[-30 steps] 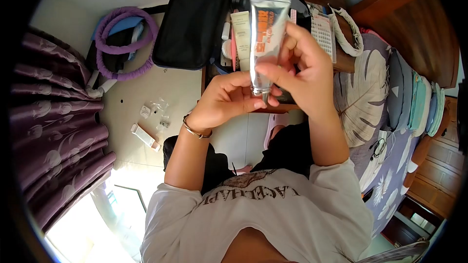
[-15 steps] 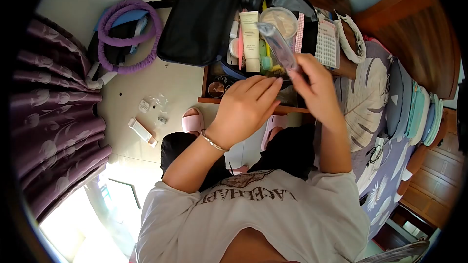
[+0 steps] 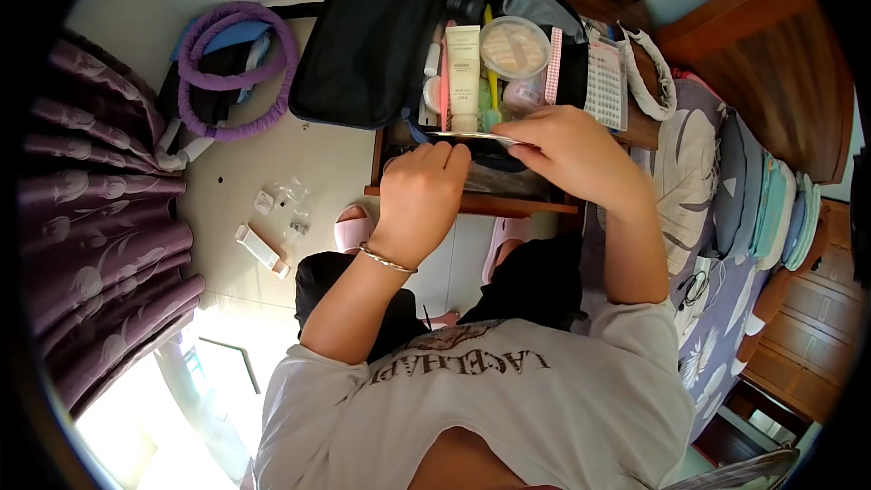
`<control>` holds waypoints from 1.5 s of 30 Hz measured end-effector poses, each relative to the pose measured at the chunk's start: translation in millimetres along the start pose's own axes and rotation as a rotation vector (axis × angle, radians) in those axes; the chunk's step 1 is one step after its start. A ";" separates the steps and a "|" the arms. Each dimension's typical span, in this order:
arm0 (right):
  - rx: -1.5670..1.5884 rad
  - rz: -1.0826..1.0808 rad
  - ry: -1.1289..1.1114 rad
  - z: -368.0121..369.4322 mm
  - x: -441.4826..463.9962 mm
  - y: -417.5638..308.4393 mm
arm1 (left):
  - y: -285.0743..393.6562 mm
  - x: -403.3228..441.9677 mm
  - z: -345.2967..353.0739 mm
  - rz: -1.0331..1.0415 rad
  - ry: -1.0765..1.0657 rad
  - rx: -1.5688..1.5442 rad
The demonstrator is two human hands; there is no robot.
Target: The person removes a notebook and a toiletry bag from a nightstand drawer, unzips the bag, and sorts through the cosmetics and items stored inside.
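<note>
A thin, shiny flat packet [image 3: 481,136], seen almost edge-on, spans the gap between my two hands over the open drawer [image 3: 508,204]. My left hand [image 3: 422,189] is closed at its left end. At its right end my right hand [image 3: 576,152] pinches it between thumb and fingers. Just beyond lies an open black cosmetics bag [image 3: 372,36]. Inside it are a cream tube [image 3: 464,73], a round clear-lidded container [image 3: 515,47], a pink stick [image 3: 445,82] and a pink checked strip [image 3: 552,63]. What my left fingertips grip is partly hidden.
A tray of false lashes [image 3: 606,82] and a white headband [image 3: 651,73] lie right of the bag. Purple hoop sections [image 3: 238,68] rest at the left. On the floor are a small box [image 3: 262,250] and plastic scraps. The bed [image 3: 689,191] is at the right.
The packet has turned from upright and slanted to nearly level and edge-on. My left hand has moved left and closed at its end; my right hand has tilted inward and lowered.
</note>
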State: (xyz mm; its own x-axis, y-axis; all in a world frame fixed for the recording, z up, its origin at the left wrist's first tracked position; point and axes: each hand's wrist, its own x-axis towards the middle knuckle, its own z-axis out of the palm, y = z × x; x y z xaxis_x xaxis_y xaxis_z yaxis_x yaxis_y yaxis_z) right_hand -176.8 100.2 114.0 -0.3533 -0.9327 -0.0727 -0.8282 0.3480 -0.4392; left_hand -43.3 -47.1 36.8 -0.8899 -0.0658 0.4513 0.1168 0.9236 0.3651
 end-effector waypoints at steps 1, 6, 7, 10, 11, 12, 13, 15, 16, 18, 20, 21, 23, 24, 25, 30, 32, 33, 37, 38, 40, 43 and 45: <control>0.001 0.000 -0.002 4.4 4.6 -0.5 | 0.4 -0.3 0.0 -0.002 0.010 -0.021; -0.212 0.062 -0.126 28.7 17.3 5.9 | 0.2 3.3 0.9 -0.005 0.074 -0.100; -0.214 0.061 -0.125 26.5 16.0 4.9 | 0.3 3.8 -0.1 -0.004 0.072 -0.094; -0.013 -0.027 0.108 20.4 9.8 5.2 | -1.5 5.3 -3.5 -0.014 0.068 -0.092; 0.032 -0.067 0.073 20.1 8.8 8.4 | -1.9 5.9 -3.8 -0.028 0.067 -0.096; 0.079 -0.105 0.036 21.3 7.6 11.3 | -1.4 6.3 -3.3 -0.028 0.067 -0.099; 0.009 -0.079 0.010 30.1 6.4 14.0 | -0.7 6.2 -2.9 -0.017 0.063 -0.087; -0.038 -0.056 -0.013 39.0 4.7 19.5 | 0.3 6.4 -2.2 -0.003 0.059 -0.075; -0.086 -0.039 -0.036 39.9 5.1 21.2 | 0.1 6.6 -1.8 -0.009 0.054 -0.070; 0.002 -0.029 0.012 32.4 5.1 23.3 | -1.3 7.4 -2.2 -0.018 0.054 -0.062; 0.094 -0.016 0.057 25.2 7.4 17.6 | -2.7 7.0 -3.3 -0.045 0.057 -0.120; 0.020 -0.032 0.190 23.6 12.2 8.4 | -1.1 7.1 -5.2 -0.046 0.056 -0.120; -0.054 -0.120 0.328 24.1 24.0 -4.3 | 2.9 6.7 -10.6 -0.101 -0.044 -0.138; -0.052 -0.118 0.333 24.8 30.7 -5.9 | 3.0 6.5 -11.1 -0.097 -0.047 -0.136; 0.026 -0.152 0.352 24.8 37.8 -6.1 | 2.6 6.5 -11.4 -0.103 -0.051 -0.135; -0.220 -0.324 0.320 17.5 53.0 0.4 | 0.0 4.4 -11.6 -0.113 -0.045 -0.124; -0.304 -0.368 0.209 24.3 52.1 10.0 | 0.3 5.6 -12.6 -0.088 -0.030 -0.115; -0.383 -0.399 0.188 26.8 51.4 11.0 | -0.2 5.8 -12.3 -0.088 -0.029 -0.115; -0.666 -0.506 0.133 31.7 50.7 9.4 | 0.7 4.4 -11.9 -0.079 -0.016 -0.105; -0.665 -0.509 0.132 30.6 51.5 10.0 | 0.8 4.1 -12.4 -0.067 -0.013 -0.101; -0.684 -0.574 0.158 24.0 51.6 12.6 | 0.8 3.5 -12.8 -0.062 -0.010 -0.100; -0.518 -0.440 0.319 4.2 46.1 4.8 | 0.5 2.1 -13.4 -0.058 -0.021 -0.098; -0.276 -0.379 0.483 -10.5 41.6 0.3 | -0.2 1.6 -13.9 -0.059 -0.033 -0.097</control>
State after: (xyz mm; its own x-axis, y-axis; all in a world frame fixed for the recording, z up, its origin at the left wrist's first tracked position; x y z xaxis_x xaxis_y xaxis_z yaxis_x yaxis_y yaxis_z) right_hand -196.3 62.5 120.2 -0.1178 -0.8702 0.4784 -0.9915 0.0758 -0.1062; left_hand -38.6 -52.6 48.8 -0.9105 -0.1045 0.4001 0.1048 0.8777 0.4676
